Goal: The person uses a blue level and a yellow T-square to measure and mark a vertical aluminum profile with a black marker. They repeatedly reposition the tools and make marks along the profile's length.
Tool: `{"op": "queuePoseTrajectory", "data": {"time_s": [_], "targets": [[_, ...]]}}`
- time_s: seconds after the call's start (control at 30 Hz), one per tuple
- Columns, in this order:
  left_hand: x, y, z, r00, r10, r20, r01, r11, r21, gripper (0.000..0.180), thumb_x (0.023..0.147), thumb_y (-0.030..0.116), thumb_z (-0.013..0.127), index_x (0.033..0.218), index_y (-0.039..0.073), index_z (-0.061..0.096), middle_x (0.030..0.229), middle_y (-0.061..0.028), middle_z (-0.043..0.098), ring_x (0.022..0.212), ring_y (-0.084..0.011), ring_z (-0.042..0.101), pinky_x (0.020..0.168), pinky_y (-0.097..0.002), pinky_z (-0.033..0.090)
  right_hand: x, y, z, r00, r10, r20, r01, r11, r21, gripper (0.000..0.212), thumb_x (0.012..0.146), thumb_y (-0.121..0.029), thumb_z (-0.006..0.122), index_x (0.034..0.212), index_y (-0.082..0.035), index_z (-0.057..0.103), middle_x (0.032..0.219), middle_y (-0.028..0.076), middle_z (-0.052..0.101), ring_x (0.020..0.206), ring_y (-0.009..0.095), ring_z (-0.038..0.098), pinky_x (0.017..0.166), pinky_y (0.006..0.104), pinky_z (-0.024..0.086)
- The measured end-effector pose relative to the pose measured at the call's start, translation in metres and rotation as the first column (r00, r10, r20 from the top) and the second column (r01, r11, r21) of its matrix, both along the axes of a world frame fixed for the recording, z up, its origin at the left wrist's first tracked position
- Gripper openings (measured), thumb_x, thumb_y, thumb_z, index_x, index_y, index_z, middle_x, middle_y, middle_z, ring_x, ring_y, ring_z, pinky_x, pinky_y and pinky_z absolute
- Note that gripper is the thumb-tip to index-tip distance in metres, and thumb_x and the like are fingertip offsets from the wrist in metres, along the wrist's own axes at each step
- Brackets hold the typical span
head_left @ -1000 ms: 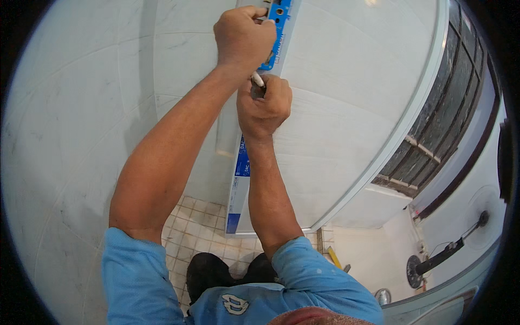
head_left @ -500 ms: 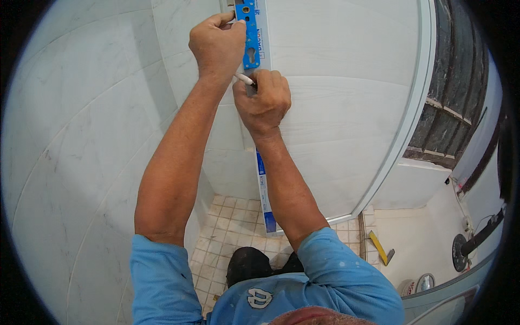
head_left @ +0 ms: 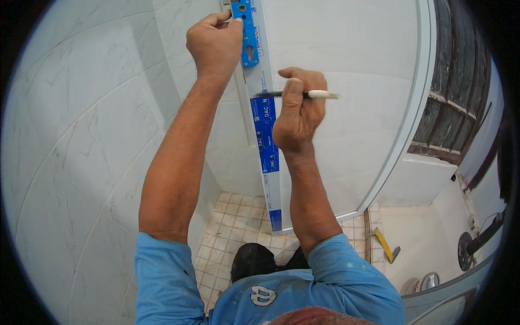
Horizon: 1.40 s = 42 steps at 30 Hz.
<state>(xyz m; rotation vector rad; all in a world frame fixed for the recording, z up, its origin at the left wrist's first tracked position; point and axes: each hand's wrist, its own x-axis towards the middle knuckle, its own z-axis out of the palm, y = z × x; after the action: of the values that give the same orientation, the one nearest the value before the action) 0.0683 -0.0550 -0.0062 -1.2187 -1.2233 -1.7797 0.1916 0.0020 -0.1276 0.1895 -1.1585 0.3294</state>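
At the top of the door's edge, my left hand (head_left: 216, 49) is closed on a blue mortise lock case (head_left: 249, 40), its fingers gripping the near-left side. The case lies upright along the door edge (head_left: 272, 187), with a keyhole-shaped opening near its lower end. Below and to the right, my right hand (head_left: 304, 111) pinches a pen (head_left: 322, 94) between thumb and fingers. The pen lies sideways, dark end pointing left over the edge, white end to the right. It is apart from the lock case.
The white door panel (head_left: 346, 130) fills the middle, with blue-and-white film on its edge. Marbled tile wall (head_left: 97, 130) stands close on the left. Small floor tiles (head_left: 233, 216) lie below. At right are a yellow-handled tool (head_left: 383, 245) and a dark wooden window (head_left: 452, 81).
My right hand has moved right and slightly down, away from the lock case, and the pen has turned so its dark end points left. My left hand keeps holding the case.
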Motion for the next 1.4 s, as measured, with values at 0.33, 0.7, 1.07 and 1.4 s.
{"op": "queuePoseTrajectory", "data": {"time_s": [0.33,0.7,1.07,1.4], "targets": [[0.0,-0.002,0.002,0.998,-0.054,0.026,0.054,0.998,-0.02,0.033,0.091,0.012,0.079,0.118,-0.006,0.083,0.093,-0.0153,0.083,0.082,-0.0193,0.078,0.076,-0.0342,0.063,-0.014,-0.007,0.02,1.0,-0.022,0.002,0.022,0.997,0.074,0.012,0.098,-0.004,0.081,0.106,0.0,0.074,0.088,0.013,0.075,0.076,0.025,0.071,0.066,0.0387,0.056],[0.004,-0.007,0.0,1.0,-0.011,0.025,0.011,1.0,-0.018,0.033,0.091,0.013,0.08,0.119,-0.005,0.083,0.092,-0.0153,0.083,0.081,-0.0192,0.078,0.077,-0.0337,0.063,-0.02,-0.008,0.025,0.976,-0.216,0.018,0.213,0.971,0.11,0.011,0.1,-0.006,0.081,0.108,0.0,0.077,0.093,0.013,0.078,0.083,0.025,0.074,0.072,0.0381,0.06],[0.006,-0.009,-0.001,1.0,-0.016,-0.023,0.017,0.999,0.036,0.032,0.09,0.014,0.079,0.116,-0.005,0.084,0.089,-0.0154,0.083,0.077,-0.0199,0.078,0.075,-0.0344,0.063,-0.019,-0.004,0.031,0.994,0.065,0.089,-0.068,0.997,0.036,0.012,0.101,-0.011,0.08,0.102,0.0,0.076,0.089,0.014,0.077,0.078,0.028,0.073,0.07,0.0398,0.058],[0.011,-0.01,0.001,0.999,-0.045,-0.007,0.045,0.997,0.058,0.029,0.088,0.011,0.076,0.111,-0.005,0.084,0.087,-0.0163,0.083,0.076,-0.0218,0.079,0.075,-0.0361,0.064,0.003,-0.005,0.049,0.958,-0.151,0.244,0.113,0.98,0.163,0.012,0.102,-0.01,0.077,0.095,-0.001,0.074,0.085,0.013,0.076,0.074,0.028,0.073,0.067,0.0421,0.058]]}}
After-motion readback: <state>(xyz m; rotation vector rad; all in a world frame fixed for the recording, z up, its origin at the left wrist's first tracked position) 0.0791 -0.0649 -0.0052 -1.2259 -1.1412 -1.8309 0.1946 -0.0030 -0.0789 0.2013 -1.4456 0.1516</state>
